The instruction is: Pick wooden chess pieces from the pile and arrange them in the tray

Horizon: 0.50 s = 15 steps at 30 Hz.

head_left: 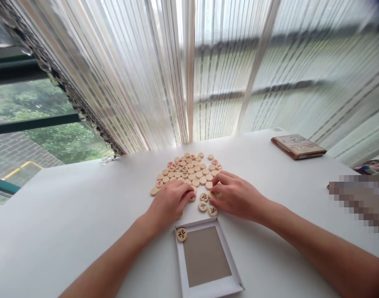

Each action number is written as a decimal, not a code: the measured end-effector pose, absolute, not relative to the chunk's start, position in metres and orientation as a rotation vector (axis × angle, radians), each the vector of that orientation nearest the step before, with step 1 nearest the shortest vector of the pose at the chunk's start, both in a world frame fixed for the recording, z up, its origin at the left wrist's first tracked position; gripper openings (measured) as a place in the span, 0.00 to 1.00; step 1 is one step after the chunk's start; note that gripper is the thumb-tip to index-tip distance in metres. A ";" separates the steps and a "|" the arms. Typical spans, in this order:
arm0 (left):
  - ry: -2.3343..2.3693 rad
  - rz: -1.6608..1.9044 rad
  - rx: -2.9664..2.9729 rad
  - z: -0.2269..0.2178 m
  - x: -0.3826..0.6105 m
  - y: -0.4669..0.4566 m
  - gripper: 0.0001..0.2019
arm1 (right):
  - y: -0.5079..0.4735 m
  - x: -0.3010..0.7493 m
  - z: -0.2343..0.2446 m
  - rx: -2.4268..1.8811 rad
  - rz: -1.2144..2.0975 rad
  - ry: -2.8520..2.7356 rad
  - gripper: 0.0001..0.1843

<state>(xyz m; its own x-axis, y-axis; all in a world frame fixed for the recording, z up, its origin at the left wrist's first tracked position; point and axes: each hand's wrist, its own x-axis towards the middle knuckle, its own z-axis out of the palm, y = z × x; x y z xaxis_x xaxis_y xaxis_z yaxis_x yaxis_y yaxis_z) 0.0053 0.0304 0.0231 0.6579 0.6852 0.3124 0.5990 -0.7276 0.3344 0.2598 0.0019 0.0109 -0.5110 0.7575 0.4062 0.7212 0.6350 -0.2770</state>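
Observation:
Many round wooden Chinese chess pieces (pixel 196 182) lie in a loose cluster on the white table, some showing red or black characters, many blank side up. My left hand (pixel 169 201) is at the near left of the cluster, its fingers bent closed at a red-marked piece (pixel 192 197). My right hand (pixel 232 194) is at the near right, thumb and fingers pinched around a piece mostly hidden beneath them. Black-marked pieces (pixel 203 206) lie between the hands. Nearer me, a shallow white box tray (pixel 236 271) holds one black-marked piece (pixel 182 234) in its far left corner.
A flat brown box (pixel 298 146) with writing lies at the table's far right. String curtains (pixel 164 74) hang along the far edge before a window. The white table (pixel 68 223) extends to both sides. A blurred patch covers something at the right edge.

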 end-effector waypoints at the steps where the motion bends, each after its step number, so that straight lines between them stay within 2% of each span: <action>1: 1.056 0.630 2.658 0.023 0.006 0.031 0.07 | 0.001 0.259 0.011 -1.150 0.076 -2.377 0.07; 11: 1.113 0.629 2.614 0.024 0.010 0.030 0.09 | 0.003 0.259 0.011 -1.086 -0.066 -2.434 0.17; 15: 1.109 0.565 2.652 0.025 0.010 0.033 0.09 | 0.007 0.259 0.004 -1.126 -0.042 -2.385 0.15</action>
<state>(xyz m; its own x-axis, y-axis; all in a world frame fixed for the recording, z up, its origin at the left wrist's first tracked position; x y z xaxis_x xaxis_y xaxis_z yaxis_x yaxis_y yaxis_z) 0.0101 0.0333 0.0252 0.6433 0.7181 0.2655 0.6371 -0.6944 0.3345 0.2594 0.0074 0.0044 -0.5339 0.7161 0.4496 0.7315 0.6578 -0.1791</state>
